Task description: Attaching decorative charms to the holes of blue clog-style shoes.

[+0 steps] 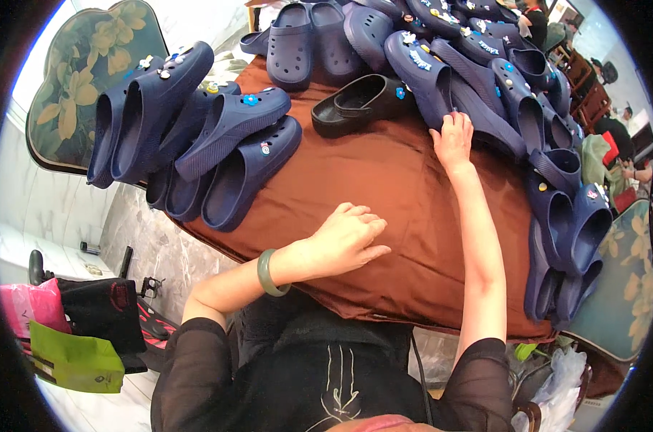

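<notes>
The left hand (348, 237) is lying palm down on the brown cloth (384, 187), fingers loosely spread and holding nothing; a green bangle (267, 272) is sitting on its wrist. The right hand (452, 138) is reaching to the far side of the cloth, its fingertips pressing on the edge of a navy clog (420, 72); whether they are pinching it or only touching it cannot be told. That clog is lying at the cloth's far right, leaning on a long heap of navy clogs (549, 194) running down the cloth's right edge. Just left of the hand, a black clog (359, 104) is sitting on the cloth, well apart from the left hand. Another pile of navy clogs (197, 129), some bearing small coloured charms, is crowding the cloth's left corner. Left of the cloth and below it, a green bag (74, 360) and a pink bag (31, 302) are resting on the floor.
</notes>
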`<state>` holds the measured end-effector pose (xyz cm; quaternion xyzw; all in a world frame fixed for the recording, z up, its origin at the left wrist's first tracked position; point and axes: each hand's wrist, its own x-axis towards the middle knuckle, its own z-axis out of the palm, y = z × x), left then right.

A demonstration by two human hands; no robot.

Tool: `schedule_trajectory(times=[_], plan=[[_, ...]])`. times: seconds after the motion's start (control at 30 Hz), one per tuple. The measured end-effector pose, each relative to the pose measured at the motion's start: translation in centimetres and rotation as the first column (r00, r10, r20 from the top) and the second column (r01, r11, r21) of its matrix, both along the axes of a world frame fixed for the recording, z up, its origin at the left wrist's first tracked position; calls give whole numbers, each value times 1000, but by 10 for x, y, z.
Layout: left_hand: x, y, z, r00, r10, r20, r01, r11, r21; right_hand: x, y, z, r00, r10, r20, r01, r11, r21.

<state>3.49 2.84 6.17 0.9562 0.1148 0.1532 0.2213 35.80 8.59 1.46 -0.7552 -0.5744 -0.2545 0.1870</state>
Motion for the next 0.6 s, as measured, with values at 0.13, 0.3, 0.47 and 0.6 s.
schedule_trajectory(times=[0.13, 0.3, 0.47, 0.6], plan=[[-2, 23, -4, 996, 80, -42, -88, 971, -224, -23, -11, 16, 964, 237, 117, -235, 972, -28], [8, 41, -25, 942, 334, -10, -239, 653, -718, -107, -78, 41, 844, 508, -173, -513, 858, 19], [18, 32, -18, 961, 270, 53, -62, 401, -914, -191, -144, 33, 701, 682, -209, -703, 710, -42], [-13, 24, -10, 991, 130, 22, -52, 535, -844, -183, -166, 58, 492, 791, -362, -825, 557, 97]])
